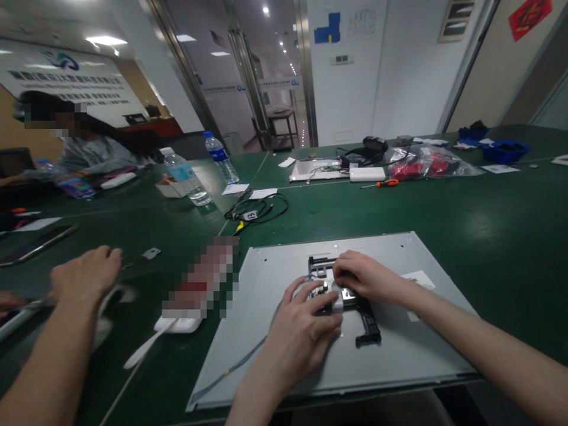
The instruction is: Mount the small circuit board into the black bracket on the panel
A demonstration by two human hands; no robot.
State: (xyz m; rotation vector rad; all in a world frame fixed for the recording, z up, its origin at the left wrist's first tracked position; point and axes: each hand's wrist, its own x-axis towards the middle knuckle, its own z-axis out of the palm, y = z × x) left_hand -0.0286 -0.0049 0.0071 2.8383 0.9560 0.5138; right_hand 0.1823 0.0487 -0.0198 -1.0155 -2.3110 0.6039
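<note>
A large flat grey panel [266, 278], seemingly the back of a screen, lies in front of me. On its middle sits a black plastic bracket [368, 319] with a small metal-and-circuit part [326, 288] on it. My left hand [302, 322] curls over the near left side of that part, fingers bent against it. From the right, my right hand [364, 275] pinches at the bracket's upper area; its fingertips are closed and what they grip is hidden. A thin grey cable [244, 358] runs from under my left hand to the panel's lower left corner.
A phone-like device [180, 324] and another person's hand [86, 272] are at left. Behind are a black cable [266, 207], water bottles [189, 177], an orange screwdriver [386, 183], an opened board assembly [317, 170], a plastic bag [430, 164] and a blue tray [506, 152].
</note>
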